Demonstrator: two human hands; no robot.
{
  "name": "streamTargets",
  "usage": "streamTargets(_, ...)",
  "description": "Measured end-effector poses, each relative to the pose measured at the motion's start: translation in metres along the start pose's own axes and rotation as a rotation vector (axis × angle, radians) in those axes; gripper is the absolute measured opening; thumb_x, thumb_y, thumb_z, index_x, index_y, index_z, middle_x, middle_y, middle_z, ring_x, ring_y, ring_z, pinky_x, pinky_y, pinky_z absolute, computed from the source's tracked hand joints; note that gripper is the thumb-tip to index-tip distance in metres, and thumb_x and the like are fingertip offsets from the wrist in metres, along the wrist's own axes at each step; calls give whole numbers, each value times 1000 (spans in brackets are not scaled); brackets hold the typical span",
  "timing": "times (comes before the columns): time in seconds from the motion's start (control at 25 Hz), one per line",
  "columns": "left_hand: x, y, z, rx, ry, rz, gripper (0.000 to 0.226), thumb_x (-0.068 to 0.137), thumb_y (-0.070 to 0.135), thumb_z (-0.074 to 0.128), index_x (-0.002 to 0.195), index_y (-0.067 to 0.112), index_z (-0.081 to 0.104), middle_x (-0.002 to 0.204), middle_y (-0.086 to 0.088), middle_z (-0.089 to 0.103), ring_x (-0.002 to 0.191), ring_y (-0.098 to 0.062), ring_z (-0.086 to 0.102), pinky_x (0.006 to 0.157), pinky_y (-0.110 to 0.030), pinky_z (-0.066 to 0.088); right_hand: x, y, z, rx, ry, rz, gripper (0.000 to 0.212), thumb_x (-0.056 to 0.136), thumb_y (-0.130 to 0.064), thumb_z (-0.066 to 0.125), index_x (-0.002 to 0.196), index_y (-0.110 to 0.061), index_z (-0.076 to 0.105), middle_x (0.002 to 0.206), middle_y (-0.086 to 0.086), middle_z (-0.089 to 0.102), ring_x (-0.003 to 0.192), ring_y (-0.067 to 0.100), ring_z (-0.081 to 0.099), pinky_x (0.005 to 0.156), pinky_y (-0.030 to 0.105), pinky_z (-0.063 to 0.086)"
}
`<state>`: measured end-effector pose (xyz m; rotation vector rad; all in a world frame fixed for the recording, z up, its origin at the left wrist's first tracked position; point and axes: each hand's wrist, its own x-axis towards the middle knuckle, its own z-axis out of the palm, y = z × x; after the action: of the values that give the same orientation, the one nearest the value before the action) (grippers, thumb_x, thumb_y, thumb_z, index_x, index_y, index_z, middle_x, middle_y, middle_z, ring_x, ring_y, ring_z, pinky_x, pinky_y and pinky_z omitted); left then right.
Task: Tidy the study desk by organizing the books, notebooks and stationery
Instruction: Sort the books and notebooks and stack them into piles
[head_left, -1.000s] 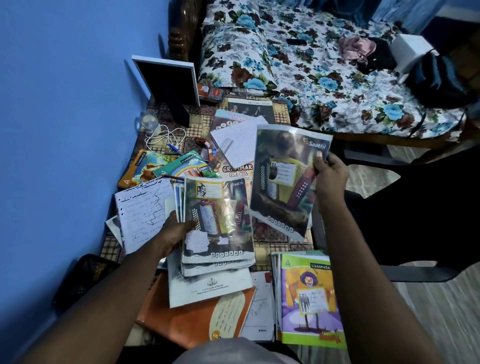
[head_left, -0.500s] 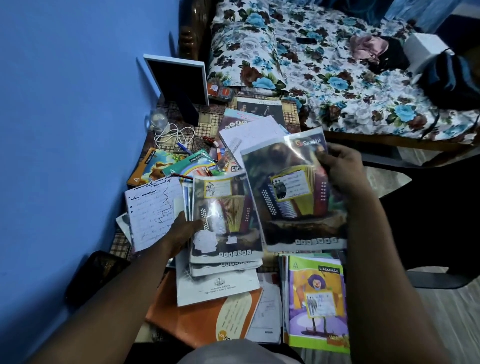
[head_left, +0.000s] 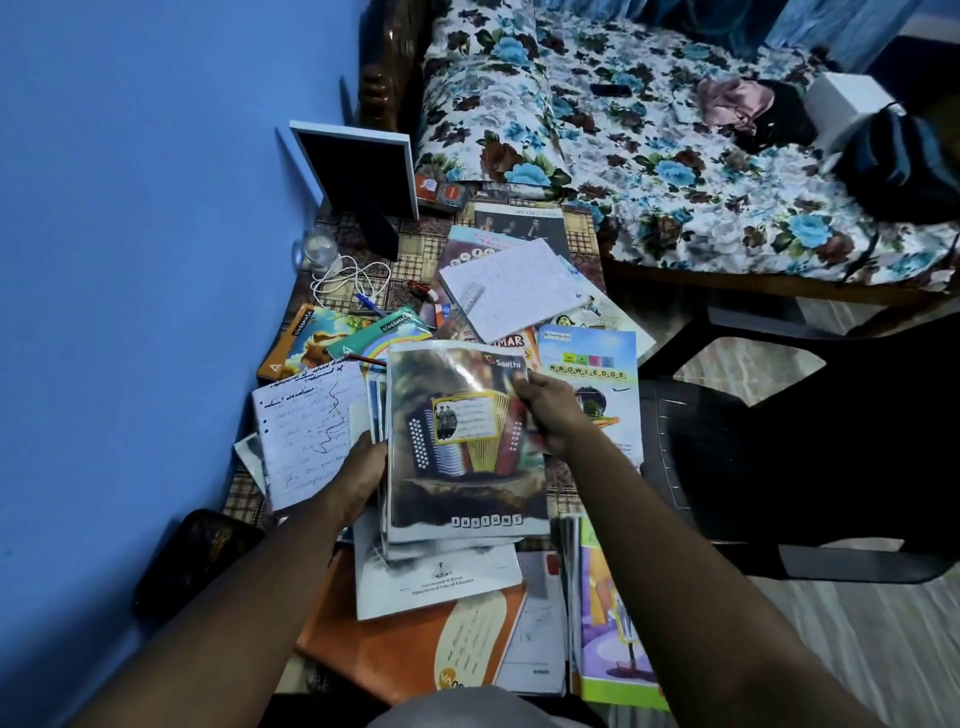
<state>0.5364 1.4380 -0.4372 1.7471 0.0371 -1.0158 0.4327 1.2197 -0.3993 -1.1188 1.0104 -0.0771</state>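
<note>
A Saathi notebook (head_left: 462, 441) with an accordion cover lies on top of a small stack of like notebooks at the desk's middle. My right hand (head_left: 550, 410) pinches its right edge near the top. My left hand (head_left: 363, 473) grips the stack's left side. Beneath the stack sit a white government booklet (head_left: 441, 582) and an orange book (head_left: 395, 649). A handwritten sheet (head_left: 306, 431) lies to the left. A blue Knowledge book (head_left: 597, 374) lies just right of my right hand. A purple-and-green Classmate notebook (head_left: 608, 639) sits at the lower right.
More books, a lined white notebook (head_left: 514, 291), pens (head_left: 369, 301) and a white cable (head_left: 353, 275) clutter the far desk. A framed board (head_left: 358, 166) leans by the blue wall. A dark chair (head_left: 779, 457) stands right, a floral bed (head_left: 649, 130) behind.
My right hand brought the accordion notebook down and left from mid-air onto the stack held by my left hand. The Knowledge book it had covered is now in sight.
</note>
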Motion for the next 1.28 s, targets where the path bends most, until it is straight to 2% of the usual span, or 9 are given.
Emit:
streamTargets(0.16, -5, 3, -1, -302, 14, -164, 45, 99, 47, 42, 95, 10, 68, 83, -15, 74, 81, -31, 66, 84, -43, 51, 6, 28, 10, -184, 95, -11, 9, 98, -16, 52, 95, -13, 61, 63, 2, 52, 50, 17, 45, 43, 23, 37)
streamTargets(0.24, -3, 4, 0, -290, -76, -151, 48, 86, 57, 58, 102, 13, 69, 97, -14, 73, 92, -31, 66, 94, -46, 49, 3, 36, 13, -288, 44, -37, 19, 93, -5, 58, 112, -2, 57, 80, 10, 59, 64, 22, 53, 50, 29, 43)
streamTargets(0.4, -13, 5, 8, -117, 43, -39, 30, 66, 5, 83, 82, 17, 61, 90, -5, 70, 81, -21, 65, 92, -36, 47, -10, 49, 6, -262, 2, -166, 61, 74, -4, 80, 125, -8, 49, 112, 11, 64, 98, 26, 63, 73, 33, 56)
streamTargets(0.56, -26, 24, 14, -117, -69, 87, 38, 45, 15, 86, 78, 0, 72, 84, -14, 74, 86, -33, 70, 83, -43, 56, -31, 29, -14, -53, -106, -114, 37, 70, -6, 83, 101, -6, 62, 88, 5, 73, 77, 17, 70, 65, 30, 58)
streamTargets(0.68, -39, 54, 17, -34, 79, 407, 16, 57, -2, 77, 68, 4, 66, 62, -3, 65, 58, -11, 65, 58, -28, 55, -54, -2, -12, -31, -139, -378, 25, 69, 6, 79, 91, -5, 70, 87, 3, 76, 79, 16, 71, 68, 29, 59)
streamTargets(0.8, -50, 67, 15, -19, 112, 661, 34, 62, -10, 81, 92, 3, 68, 77, 4, 68, 65, 5, 67, 58, -13, 54, -69, -17, -3, 31, -184, -524, 35, 68, 22, 70, 89, -4, 65, 80, -4, 76, 77, 9, 72, 66, 23, 57)
streamTargets(0.92, -53, 47, 5, 45, 118, 698, 34, 68, -11, 79, 92, 10, 67, 79, 15, 69, 73, 11, 66, 62, -8, 52, -64, 1, 1, -23, -180, -526, 36, 65, 26, 70, 89, 0, 62, 78, -6, 75, 78, 8, 72, 65, 23, 57)
streamTargets(1.12, -44, 3, -4, 340, 2, 676, 67, 58, 43, 79, 110, 4, 67, 101, 12, 69, 96, 2, 66, 84, -17, 53, -54, 44, -7, -258, -150, -475, 43, 67, 19, 75, 88, -16, 62, 83, -9, 72, 80, -5, 68, 71, 19, 56)
streamTargets(1.28, -45, 12, 2, 350, 38, 636, 48, 63, 29, 88, 104, 11, 71, 96, 4, 71, 92, -6, 68, 77, -14, 52, -47, 49, -8, -195, -130, -442, 51, 65, 25, 72, 96, -11, 56, 93, -4, 65, 82, -4, 67, 70, 18, 56)
